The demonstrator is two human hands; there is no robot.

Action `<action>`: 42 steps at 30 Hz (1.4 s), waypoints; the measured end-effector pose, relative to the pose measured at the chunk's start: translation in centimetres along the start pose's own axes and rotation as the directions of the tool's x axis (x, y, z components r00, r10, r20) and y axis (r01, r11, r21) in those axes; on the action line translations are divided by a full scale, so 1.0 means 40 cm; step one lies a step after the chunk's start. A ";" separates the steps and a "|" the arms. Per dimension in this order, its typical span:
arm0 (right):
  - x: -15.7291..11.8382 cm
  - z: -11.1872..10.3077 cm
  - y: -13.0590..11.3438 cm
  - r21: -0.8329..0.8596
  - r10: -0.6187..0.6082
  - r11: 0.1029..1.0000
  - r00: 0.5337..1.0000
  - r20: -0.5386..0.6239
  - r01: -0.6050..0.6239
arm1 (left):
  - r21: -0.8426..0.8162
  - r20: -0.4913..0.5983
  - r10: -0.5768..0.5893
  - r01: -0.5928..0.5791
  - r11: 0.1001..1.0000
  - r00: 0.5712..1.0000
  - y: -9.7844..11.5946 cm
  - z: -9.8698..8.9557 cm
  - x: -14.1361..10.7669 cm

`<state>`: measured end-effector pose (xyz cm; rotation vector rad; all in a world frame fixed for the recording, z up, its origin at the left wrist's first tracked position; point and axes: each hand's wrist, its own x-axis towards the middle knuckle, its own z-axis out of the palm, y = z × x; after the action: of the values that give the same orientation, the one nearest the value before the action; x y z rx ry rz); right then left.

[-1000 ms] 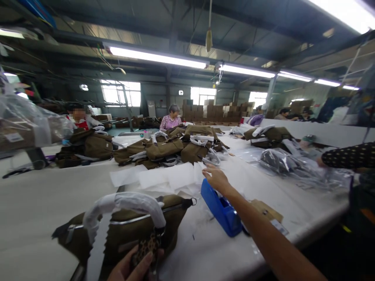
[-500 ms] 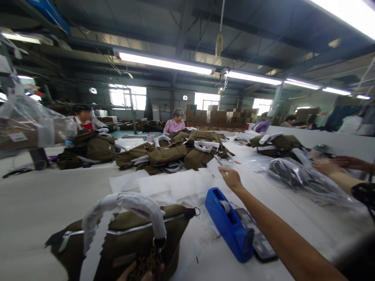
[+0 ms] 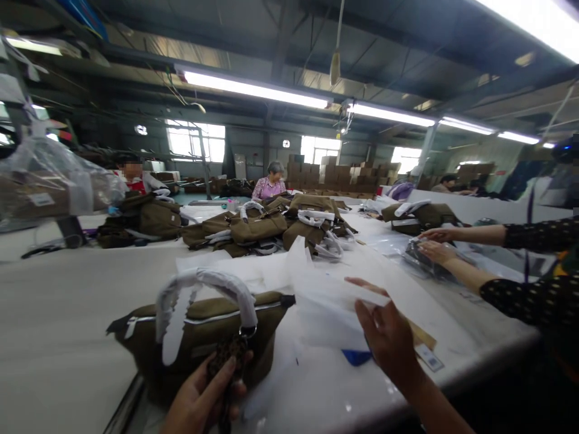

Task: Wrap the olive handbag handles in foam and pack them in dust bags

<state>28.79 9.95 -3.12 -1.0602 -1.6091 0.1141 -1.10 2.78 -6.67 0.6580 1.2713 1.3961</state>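
An olive-green handbag (image 3: 205, 337) with wrapped white handles stands in front of me, its zip running along the top. My left hand (image 3: 210, 386) is closed on a dark leopard-patterned strap piece (image 3: 226, 355) hanging at the handle ring. My right hand (image 3: 384, 331) pinches the edge of a thin, translucent white sheet (image 3: 321, 295), which is lifted off the table to the right of the handbag. Beneath that sheet a blue tape dispenser (image 3: 357, 357) shows only a corner; the rest is covered.
More olive handbags (image 3: 262, 229) are piled across the table. At the right, a co-worker's hands (image 3: 436, 244) touch a plastic-wrapped dark item (image 3: 420, 256). A tag with a barcode (image 3: 429, 357) lies near the right table edge. Other people sit farther back.
My right hand has drawn the white sheet toward me, over the tape dispenser. More of my left hand shows at the strap piece. The co-worker's hands have moved left, onto the wrapped item.
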 end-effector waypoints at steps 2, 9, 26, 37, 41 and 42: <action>-0.069 -0.020 -0.019 -0.161 -0.145 0.976 0.989 0.020 0.147 | -0.004 0.021 -0.008 0.008 1.000 1.000 0.005 -0.003 -0.007; -0.219 -0.085 -0.003 -0.193 -0.345 0.883 0.871 0.349 0.427 | -0.119 0.064 -0.124 0.131 0.984 0.990 0.043 0.001 -0.036; -0.308 0.234 -0.155 0.392 0.433 0.688 0.779 0.454 -0.611 | -0.080 0.110 -0.151 0.160 0.984 0.982 0.033 0.030 -0.113; -0.292 0.304 -0.207 0.568 0.436 -0.108 0.475 0.765 -0.816 | 0.041 0.024 0.010 -0.011 0.999 1.000 -0.031 0.024 -0.107; -0.278 0.308 -0.212 0.606 0.425 -0.165 0.498 0.756 -0.778 | 0.079 -0.045 0.035 -0.031 0.996 0.998 -0.035 0.019 -0.107; -0.276 0.308 -0.212 0.595 0.413 -0.169 0.492 0.766 -0.786 | 0.080 -0.050 0.035 -0.031 0.996 0.998 -0.035 0.018 -0.107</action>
<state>13.23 3.05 -10.60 -0.6405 -0.6599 1.8954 1.16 -1.20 -6.69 0.7030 1.3677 1.4032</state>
